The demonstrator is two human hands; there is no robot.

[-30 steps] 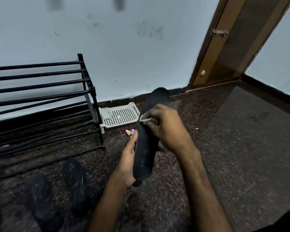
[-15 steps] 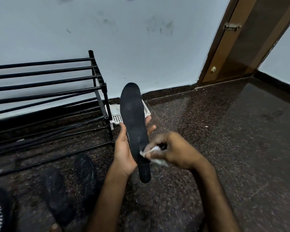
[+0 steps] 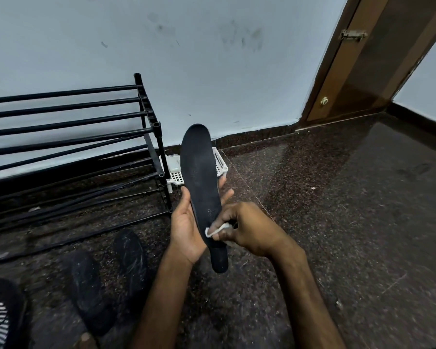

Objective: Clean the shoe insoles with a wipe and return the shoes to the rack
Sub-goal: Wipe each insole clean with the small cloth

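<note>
While the black insole [image 3: 200, 182] is being gripped round its edges by the left hand [image 3: 186, 230] at centre, its heel end at six o'clock is being rubbed with a white wipe [image 3: 215, 230] pinched in the right hand [image 3: 249, 227]. Wiping is judged underway; strokes toward the toe at twelve are being called for. No lettering is being made out.

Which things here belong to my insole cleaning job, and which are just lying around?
In use: long black insole in the left hand; crumpled white wipe in the right hand; two black shoes; black metal-bar shoe rack.
Lying about: white perforated plastic basket; brown wooden door.
</note>
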